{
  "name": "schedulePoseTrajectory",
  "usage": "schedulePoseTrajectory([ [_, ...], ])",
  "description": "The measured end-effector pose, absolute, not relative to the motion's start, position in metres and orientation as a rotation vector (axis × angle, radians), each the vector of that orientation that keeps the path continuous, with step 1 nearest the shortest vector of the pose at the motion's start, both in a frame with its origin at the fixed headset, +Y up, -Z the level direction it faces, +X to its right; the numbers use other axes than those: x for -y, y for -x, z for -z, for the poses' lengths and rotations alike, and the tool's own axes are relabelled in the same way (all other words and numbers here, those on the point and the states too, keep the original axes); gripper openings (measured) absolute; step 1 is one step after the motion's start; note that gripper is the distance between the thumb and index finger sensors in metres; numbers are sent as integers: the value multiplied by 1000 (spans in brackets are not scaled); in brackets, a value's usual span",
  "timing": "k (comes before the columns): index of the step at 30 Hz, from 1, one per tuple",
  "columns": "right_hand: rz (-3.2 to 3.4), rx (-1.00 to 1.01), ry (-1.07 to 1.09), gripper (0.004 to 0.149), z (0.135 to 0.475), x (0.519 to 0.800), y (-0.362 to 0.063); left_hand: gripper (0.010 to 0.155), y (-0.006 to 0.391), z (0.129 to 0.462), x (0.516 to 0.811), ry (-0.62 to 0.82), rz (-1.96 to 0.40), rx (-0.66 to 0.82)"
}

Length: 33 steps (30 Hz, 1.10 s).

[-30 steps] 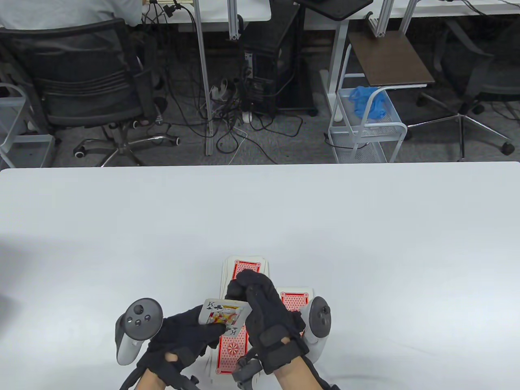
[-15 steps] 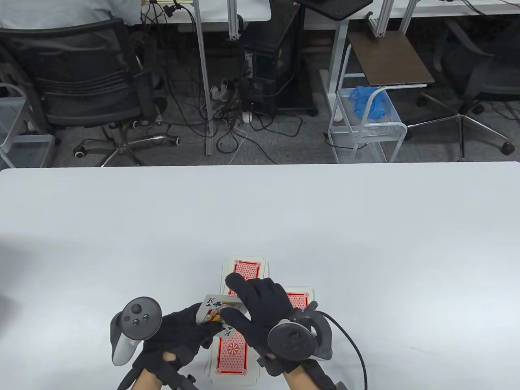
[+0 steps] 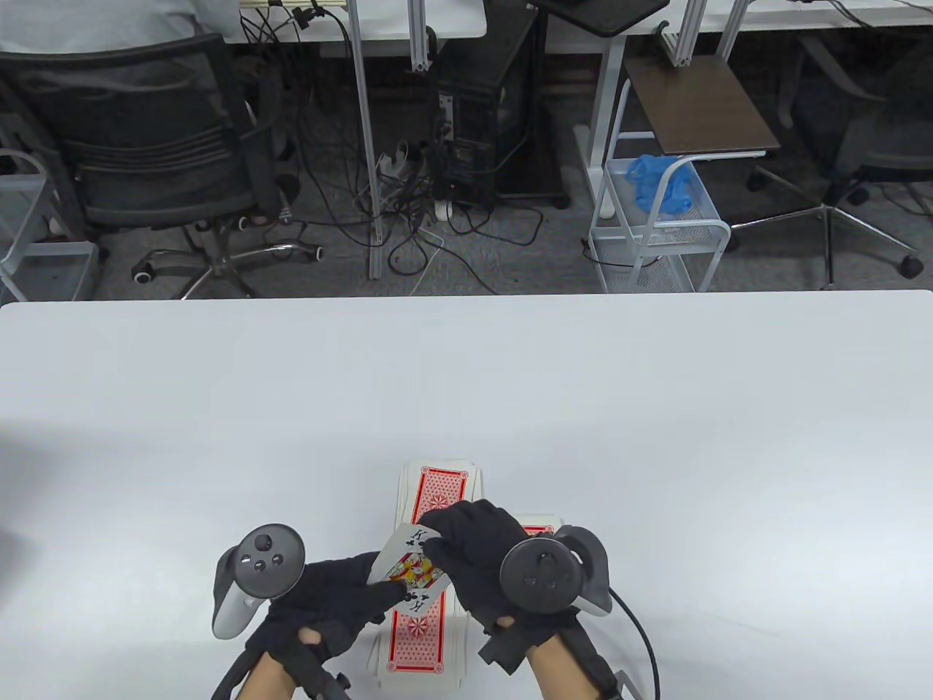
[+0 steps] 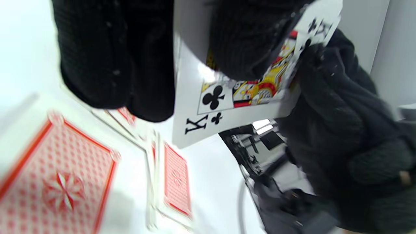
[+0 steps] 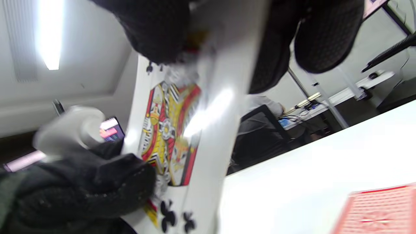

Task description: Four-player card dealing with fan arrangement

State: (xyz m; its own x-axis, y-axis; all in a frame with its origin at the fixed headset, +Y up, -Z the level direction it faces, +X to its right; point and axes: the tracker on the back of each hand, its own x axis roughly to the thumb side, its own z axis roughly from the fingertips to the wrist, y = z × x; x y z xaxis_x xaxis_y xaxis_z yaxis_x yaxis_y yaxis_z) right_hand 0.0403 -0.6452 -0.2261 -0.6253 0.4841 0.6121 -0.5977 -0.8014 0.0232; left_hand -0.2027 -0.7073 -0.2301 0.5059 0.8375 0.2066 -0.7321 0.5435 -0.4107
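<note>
Fingers of our left hand [image 3: 332, 598] and right hand [image 3: 481, 554] both pinch the king of clubs [image 3: 410, 565], face up above the face-down piles [image 3: 415, 634] near the table [image 3: 656, 408] edge. Its long axis runs diagonally between us; either hand could carry it off.

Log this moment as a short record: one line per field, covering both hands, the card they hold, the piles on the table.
held card: king of clubs, face up, above the table
left hand: pinches the card's near edge
right hand: fingers curled over the card's far end
far pile: red backs, face down
near pile: red backs, under the hands
right pile: mostly hidden by the right hand
table: white
</note>
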Motion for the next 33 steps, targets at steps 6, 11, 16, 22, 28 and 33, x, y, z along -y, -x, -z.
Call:
schedulePoseTrajectory([
  [6,-2385,498,-762,41,224,648,-33,45,191,230,699,242,-883,427],
  [11,-2236,325,-823,38,232,646,-38,47,202,237,709,379,-1085,424],
  [16,-2230,253,-815,41,232,645,-43,46,206,230,700,265,-919,431],
  [22,-2290,455,-831,38,221,634,-43,45,199,218,693,188,-854,453],
  [28,-2324,408,-782,45,222,638,-46,44,198,214,690,140,-860,455],
  [33,-2264,313,-849,41,222,633,-39,44,203,217,691,141,-884,441],
])
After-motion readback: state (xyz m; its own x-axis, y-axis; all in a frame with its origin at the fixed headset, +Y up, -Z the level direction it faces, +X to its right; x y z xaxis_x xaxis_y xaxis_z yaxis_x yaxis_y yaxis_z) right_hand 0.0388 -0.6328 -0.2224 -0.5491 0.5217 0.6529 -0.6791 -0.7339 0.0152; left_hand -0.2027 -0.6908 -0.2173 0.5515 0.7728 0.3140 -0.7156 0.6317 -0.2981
